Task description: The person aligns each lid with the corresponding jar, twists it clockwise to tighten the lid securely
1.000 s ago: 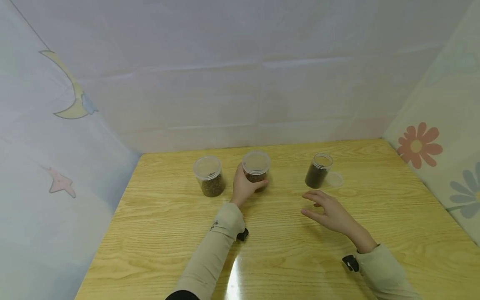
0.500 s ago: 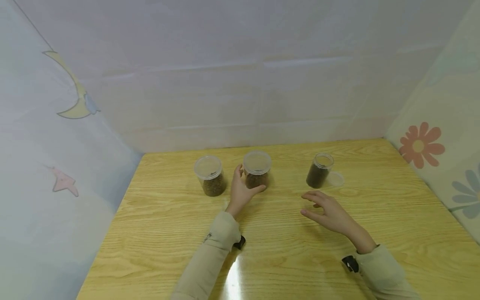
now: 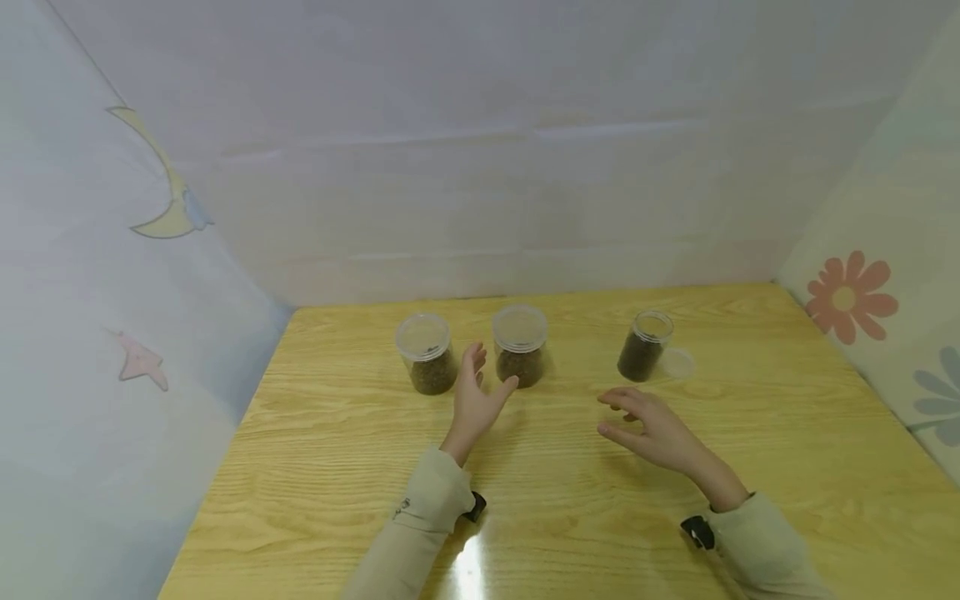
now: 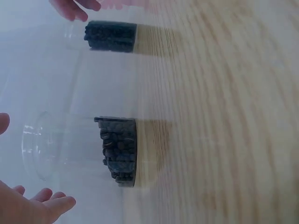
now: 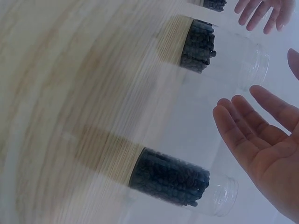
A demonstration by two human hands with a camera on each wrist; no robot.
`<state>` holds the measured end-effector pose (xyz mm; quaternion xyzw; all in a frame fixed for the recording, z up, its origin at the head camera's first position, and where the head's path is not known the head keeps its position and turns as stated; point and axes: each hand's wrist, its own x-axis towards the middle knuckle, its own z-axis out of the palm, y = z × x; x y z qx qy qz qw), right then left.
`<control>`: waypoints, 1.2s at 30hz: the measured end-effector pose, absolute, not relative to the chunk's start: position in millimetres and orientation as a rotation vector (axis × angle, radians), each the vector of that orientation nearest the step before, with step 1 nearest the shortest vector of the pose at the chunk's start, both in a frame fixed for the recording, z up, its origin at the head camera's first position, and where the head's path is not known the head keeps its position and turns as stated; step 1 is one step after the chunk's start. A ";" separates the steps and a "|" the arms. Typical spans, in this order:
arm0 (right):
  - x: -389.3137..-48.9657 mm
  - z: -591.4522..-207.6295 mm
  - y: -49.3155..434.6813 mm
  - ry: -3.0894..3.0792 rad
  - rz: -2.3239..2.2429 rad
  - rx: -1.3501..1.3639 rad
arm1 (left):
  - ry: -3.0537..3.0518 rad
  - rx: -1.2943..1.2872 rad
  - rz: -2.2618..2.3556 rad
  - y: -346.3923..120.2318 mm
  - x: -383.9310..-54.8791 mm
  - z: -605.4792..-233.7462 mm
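Observation:
Pulled back in front of the middle jar point(image 3: 521, 367) is my left hand point(image 3: 477, 410), its fingers spread and holding nothing. That jar is clear, stands upright and is partly filled with dark beans point(image 4: 120, 151). A similar wide jar point(image 3: 432, 372) stands to its left. My right hand point(image 3: 652, 429) hovers over the table with loosely bent fingers, nothing between them. Beyond it stands a narrower clear jar point(image 3: 640, 357), uncovered and fuller of dark beans point(image 5: 169, 178). A round clear lid point(image 3: 678, 362) lies just to the right of that jar.
All the jars stand in a row towards the back of a wood-grain table point(image 3: 570, 517). A pale cloth backdrop point(image 3: 510, 167) rises behind the table and along both sides.
My left hand has let go of the middle jar and drawn back towards me, slightly left. The jar stays upright on the table. My right hand has hardly moved.

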<state>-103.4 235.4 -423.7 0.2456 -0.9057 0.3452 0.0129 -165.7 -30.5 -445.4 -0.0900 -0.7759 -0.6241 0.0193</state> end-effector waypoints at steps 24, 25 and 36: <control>-97.8 -427.5 233.6 -2.741 1.148 0.870 | -2.499 -0.607 -1.821 -42.1 -118.1 -402.7; -97.2 -427.4 234.7 -2.747 1.144 0.861 | -2.506 -0.615 -1.825 -41.0 -118.1 -402.1; -88.5 -426.9 254.6 -2.785 1.089 0.705 | -2.507 -0.762 -1.830 -26.7 -117.6 -403.9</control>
